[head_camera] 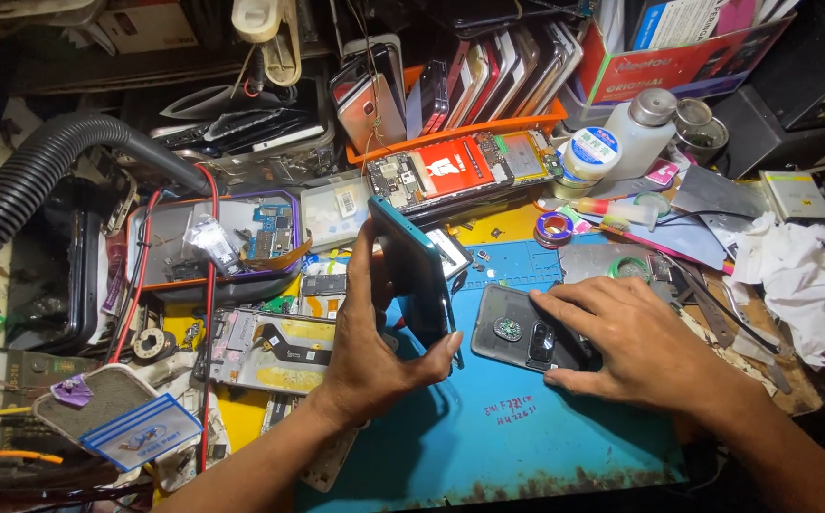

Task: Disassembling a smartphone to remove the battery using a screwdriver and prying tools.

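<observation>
Upright, teal phone (412, 275) pinched; other hands (635, 342) flat.

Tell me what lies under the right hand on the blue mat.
Under the right hand lies a dark grey phone back cover with a camera cut-out, on the blue work mat. The cover's right end is hidden by the palm.

right hand (635, 347) covers dark phone (526, 340) end | teal phone (414, 275) face perhaps turned away

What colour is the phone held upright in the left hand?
Teal phone, seen best in the head view.
</observation>
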